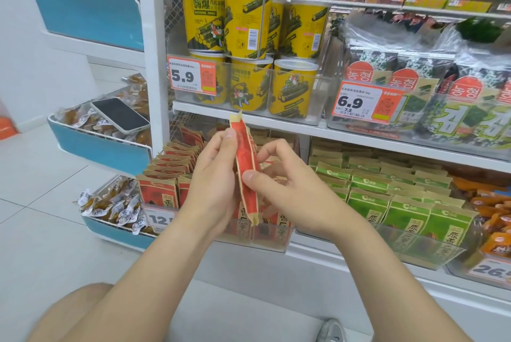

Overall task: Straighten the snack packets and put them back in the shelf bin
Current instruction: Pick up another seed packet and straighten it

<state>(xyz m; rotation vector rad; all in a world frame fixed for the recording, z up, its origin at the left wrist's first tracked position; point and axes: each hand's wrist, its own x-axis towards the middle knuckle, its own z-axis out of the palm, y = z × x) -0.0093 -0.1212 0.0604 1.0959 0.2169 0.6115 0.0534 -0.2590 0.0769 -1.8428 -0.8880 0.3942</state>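
Landmark: clear shelf bin (273, 234), bottom shelf.
- In the bin: rows of upright red packets (166, 173). Its front carries a price tag (160, 217) reading "12", the rest hidden by the left wrist.
- Right of the bin: green packets (387, 198) in a neighbouring clear bin.
- One shelf above the bin: yellow tubs (249, 37) with tag "5.9" (188, 76). To their right are seaweed packs (442, 98) with tag "6.9" (365, 104).
- Left of the bin: a blue-fronted tray (102, 148) of small wrapped snacks, with a phone (120, 114) lying on them.
- Held packet (247, 164): red, edge-on, near upright, just in front of and above the bin, blocking part of its rows.
- Left hand (213, 181): thumb and fingers pinch the packet's upper part.
- Right hand (287, 187): thumb presses the packet's lower middle, with curled fingers behind it.
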